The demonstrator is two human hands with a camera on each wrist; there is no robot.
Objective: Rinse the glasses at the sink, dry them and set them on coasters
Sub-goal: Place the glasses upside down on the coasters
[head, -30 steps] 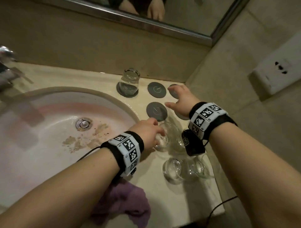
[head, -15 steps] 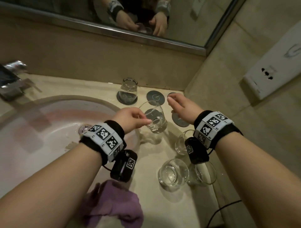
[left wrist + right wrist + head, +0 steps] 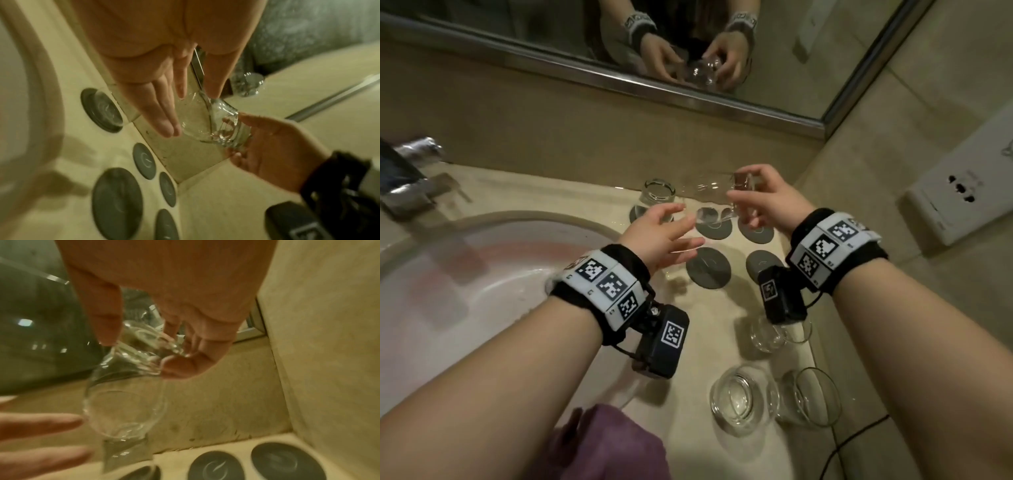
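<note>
glass (image 3: 714, 198) has passed from left hand (image 3: 659, 236) to right hand (image 3: 767, 202), which pinches its base, tipped sideways above the coasters (image 3: 708, 273) | left fingers straight, holding nothing, at its rim | one coaster partly behind wrist camera | five coasters, one glass on a coaster (image 3: 658, 195), three more glasses (image 3: 739, 399) on counter

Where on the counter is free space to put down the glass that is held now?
Four coasters are bare: two by the back wall, two nearer. The back left coaster holds a glass. Three glasses crowd the front right corner.
</note>
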